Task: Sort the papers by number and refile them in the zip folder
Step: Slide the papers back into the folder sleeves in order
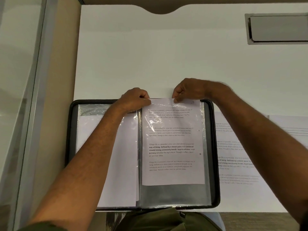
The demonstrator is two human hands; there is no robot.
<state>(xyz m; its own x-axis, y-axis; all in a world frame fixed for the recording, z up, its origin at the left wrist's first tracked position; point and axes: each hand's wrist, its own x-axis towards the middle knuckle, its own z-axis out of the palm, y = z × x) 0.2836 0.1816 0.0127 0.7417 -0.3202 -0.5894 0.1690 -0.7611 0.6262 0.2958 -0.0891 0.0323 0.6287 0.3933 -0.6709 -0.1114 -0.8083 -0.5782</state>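
Both hands pinch the top edge of a printed paper, left hand and right hand, apparently partway inside the right-hand clear sleeve of the open zip folder.

A black zip folder with clear plastic sleeves lies open on the white surface. The left hand and right hand each pinch the top edge of a white printed sheet partway inside the right-hand sleeve. More printed papers lie just right of the folder.
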